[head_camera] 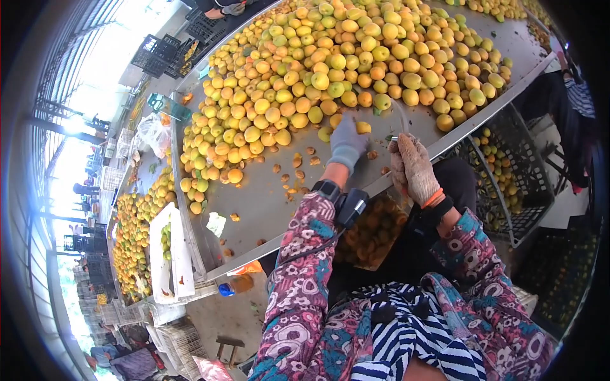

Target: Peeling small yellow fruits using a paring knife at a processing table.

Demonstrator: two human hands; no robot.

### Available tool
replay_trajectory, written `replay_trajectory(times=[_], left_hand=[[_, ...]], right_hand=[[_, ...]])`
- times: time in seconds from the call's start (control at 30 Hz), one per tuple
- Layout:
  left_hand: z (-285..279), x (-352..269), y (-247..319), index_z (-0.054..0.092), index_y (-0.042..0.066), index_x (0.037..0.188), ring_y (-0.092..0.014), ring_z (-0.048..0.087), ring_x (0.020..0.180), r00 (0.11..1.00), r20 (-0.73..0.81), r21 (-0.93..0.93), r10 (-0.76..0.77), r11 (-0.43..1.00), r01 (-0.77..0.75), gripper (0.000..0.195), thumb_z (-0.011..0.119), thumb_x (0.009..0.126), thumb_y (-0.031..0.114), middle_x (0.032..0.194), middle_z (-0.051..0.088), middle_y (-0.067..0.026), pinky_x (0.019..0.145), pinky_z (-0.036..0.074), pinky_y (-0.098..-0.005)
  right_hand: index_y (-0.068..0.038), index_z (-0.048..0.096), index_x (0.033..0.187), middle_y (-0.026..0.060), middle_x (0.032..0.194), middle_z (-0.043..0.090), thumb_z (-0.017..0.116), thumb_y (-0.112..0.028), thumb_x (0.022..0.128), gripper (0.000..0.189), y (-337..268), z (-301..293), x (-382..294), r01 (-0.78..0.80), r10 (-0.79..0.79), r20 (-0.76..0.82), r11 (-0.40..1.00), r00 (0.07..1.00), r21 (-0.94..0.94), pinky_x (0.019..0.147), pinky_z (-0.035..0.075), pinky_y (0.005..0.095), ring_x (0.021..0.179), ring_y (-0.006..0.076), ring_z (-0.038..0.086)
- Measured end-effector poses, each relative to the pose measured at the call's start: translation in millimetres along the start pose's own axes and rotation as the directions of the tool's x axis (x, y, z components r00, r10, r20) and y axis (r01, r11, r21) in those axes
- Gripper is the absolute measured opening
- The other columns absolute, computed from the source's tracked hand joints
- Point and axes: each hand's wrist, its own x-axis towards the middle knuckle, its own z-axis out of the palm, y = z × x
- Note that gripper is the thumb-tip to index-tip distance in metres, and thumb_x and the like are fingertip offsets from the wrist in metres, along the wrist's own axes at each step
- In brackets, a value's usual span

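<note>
My left hand (349, 138), in a grey-blue glove, reaches to the near edge of a large heap of apricots (305, 81) on a metal table (228, 197). A yellow apricot (363, 127) lies against it; its fingertips are hidden, so a grip cannot be told. At the table's front edge, my right hand (413, 166), in a beige knit glove, is closed on a small tool with a metal end (394, 138). Several brown apricot stones (297, 162) and bits of pulp lie left of my left hand. Below the table edge, a container holds apricot halves (374, 228).
A black plastic crate (531, 176) with apricots stands at my right. Left are a white foam box (172, 252), a green plastic basket (169, 107) and a blue-capped jar (237, 285). Other people's parts show beyond: a gloved hand (233, 8) and a striped sleeve (580, 97).
</note>
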Motion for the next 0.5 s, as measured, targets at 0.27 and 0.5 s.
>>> replay_trajectory(times=[0.27, 0.5], left_hand=[[-95, -97, -37, 0.047, 0.001, 0.127, -0.013, 0.054, 0.100, 0.974, -0.186, -0.905, 0.127, 0.364, -0.220, 0.052, 0.068, 0.080, 0.006, 0.114, 0.058, -0.0071, 0.087, 0.045, -0.0258], [-173, -172, -39, 0.048, 0.000, 0.127, -0.012, 0.055, 0.100, 0.978, -0.184, -0.960, 0.096, 0.197, -0.200, 0.051, 0.066, 0.079, 0.004, 0.120, 0.057, -0.0089, 0.087, 0.045, -0.0247]], right_hand=[[0.000, 0.053, 0.098, -0.0006, 0.057, 0.044, 0.053, -0.021, 0.095, 0.021, -21, 21, -46, 0.370, -0.200, 0.335, 0.723, 0.921, -0.584, 0.046, 0.034, 0.0253, 0.052, 0.0068, 0.039], [0.002, 0.052, 0.102, 0.0138, 0.064, 0.053, 0.054, -0.013, 0.091, 0.019, -31, 79, -84, 0.606, -0.129, 0.615, 0.412, 0.778, -0.680, 0.052, 0.040, 0.0335, 0.054, 0.0227, 0.049]])
